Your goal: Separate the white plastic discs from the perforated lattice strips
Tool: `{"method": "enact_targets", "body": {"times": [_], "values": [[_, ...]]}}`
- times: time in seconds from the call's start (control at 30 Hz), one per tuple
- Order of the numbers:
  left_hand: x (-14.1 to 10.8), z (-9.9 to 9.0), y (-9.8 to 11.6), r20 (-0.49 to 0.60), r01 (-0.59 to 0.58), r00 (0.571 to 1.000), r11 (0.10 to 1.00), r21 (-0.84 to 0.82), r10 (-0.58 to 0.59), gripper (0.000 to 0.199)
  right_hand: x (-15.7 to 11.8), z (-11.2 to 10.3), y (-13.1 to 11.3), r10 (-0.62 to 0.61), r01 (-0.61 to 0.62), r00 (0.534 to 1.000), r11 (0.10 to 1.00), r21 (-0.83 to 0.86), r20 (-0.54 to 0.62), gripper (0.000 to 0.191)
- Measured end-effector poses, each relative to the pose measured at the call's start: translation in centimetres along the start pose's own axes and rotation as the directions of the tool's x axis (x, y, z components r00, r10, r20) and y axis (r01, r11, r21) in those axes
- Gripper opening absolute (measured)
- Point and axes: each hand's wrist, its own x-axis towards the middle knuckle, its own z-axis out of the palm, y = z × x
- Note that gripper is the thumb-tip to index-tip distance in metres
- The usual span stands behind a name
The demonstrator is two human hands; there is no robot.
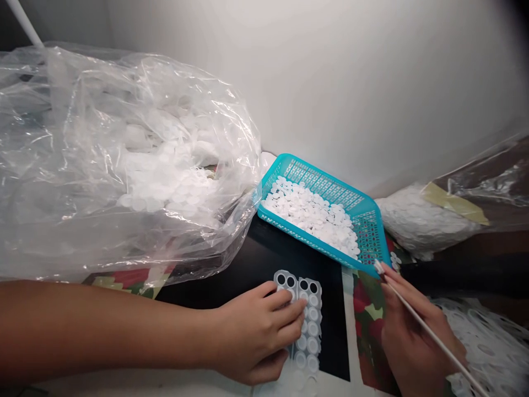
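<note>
Two translucent strips with rows of round cells (313, 330) lie side by side on a black mat (334, 353). White discs fill most of the cells; the top ones show black. My left hand (260, 328) rests over the left strip, fingers bent and touching the strips, hiding part of them. At the right, my right hand (417, 331) is closed on a thin white stick (442, 347). Near its fingertips is a small white piece (378, 267), beside the corner of a turquoise basket (314, 239) holding many small white discs (312, 214).
A large clear plastic bag (124, 160) of white pieces fills the left side. Behind the basket rises a pale wall (351, 82). Another bag (430, 218) lies at the right, with translucent strips (491, 347) piled at the lower right.
</note>
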Motion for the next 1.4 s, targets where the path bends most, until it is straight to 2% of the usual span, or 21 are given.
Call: {"method": "enact_targets", "body": {"times": [0.1, 0.27, 0.5, 0.57, 0.67, 0.73, 0.8, 0.87, 0.93, 1.0, 1.03, 1.27, 1.4], "values": [[-0.1, 0.0, 0.1, -0.007, -0.006, 1.0, 1.0, 0.018, 0.007, 0.045, 0.6, 0.6, 0.2, 0.036, -0.038, 0.997, 0.999, -0.02, -0.07, 0.018], [-0.1, 0.0, 0.2, -0.03, -0.026, 0.999, 0.995, 0.092, 0.029, 0.044, 1.2, 1.4, 0.2, 0.043, -0.043, 0.999, 0.998, 0.05, -0.002, 0.02], [-0.1, 0.2, 0.9, -0.098, -0.174, 0.977, 0.971, 0.163, 0.192, 0.018, 1.1, 1.5, 0.4, 0.021, -0.018, 1.0, 0.993, 0.118, -0.02, 0.017], [-0.2, 0.4, 0.9, -0.103, -0.174, 0.976, 0.971, 0.164, 0.192, 0.018, 1.1, 1.4, 0.3, -0.018, 0.021, 0.999, 0.994, 0.104, -0.037, 0.016], [-0.4, 0.8, 0.9, -0.125, -0.171, 0.973, 0.971, 0.164, 0.193, 0.023, 1.0, 1.1, -0.2, -0.143, 0.145, 0.989, 0.987, 0.073, -0.026, 0.016], [-0.5, 1.2, 0.8, -0.147, -0.185, 0.966, 0.968, 0.173, 0.211, 0.027, 0.8, 1.0, -0.8, -0.24, 0.233, 0.97, 0.965, 0.117, 0.046, 0.02], [-0.6, 1.5, 0.8, -0.165, -0.191, 0.961, 0.965, 0.178, 0.22, 0.03, 0.4, 1.2, -1.4, -0.329, 0.291, 0.934, 0.927, 0.237, 0.138, 0.023], [-0.6, 1.7, 0.8, -0.168, -0.196, 0.96, 0.965, 0.171, 0.225, 0.034, -0.2, 1.7, -1.9, -0.395, 0.293, 0.89, 0.88, 0.375, 0.23, 0.024], [-0.6, 1.7, 0.8, -0.154, -0.201, 0.962, 0.968, 0.152, 0.224, 0.038, -0.7, 2.5, -2.4, -0.462, 0.272, 0.824, 0.831, 0.486, 0.329, 0.023], [-0.5, 1.7, 0.9, -0.128, -0.201, 0.968, 0.972, 0.123, 0.216, 0.039, -1.0, 3.2, -2.8, -0.521, 0.256, 0.756, 0.793, 0.552, 0.398, 0.024], [-0.4, 1.6, 0.9, -0.119, -0.198, 0.97, 0.974, 0.109, 0.21, 0.038, -1.0, 3.4, -2.9, -0.534, 0.248, 0.737, 0.784, 0.57, 0.414, 0.024], [-0.6, 1.6, 1.0, -0.132, -0.201, 0.967, 0.973, 0.114, 0.216, 0.04, -0.6, 4.2, -3.3, -0.495, 0.151, 0.734, 0.787, 0.598, 0.466, 0.021], [-0.5, 1.6, 1.1, -0.098, -0.196, 0.974, 0.975, 0.1, 0.206, 0.042, -0.8, 4.5, -3.0, -0.536, 0.207, 0.708, 0.78, 0.59, 0.46, 0.023]]}}
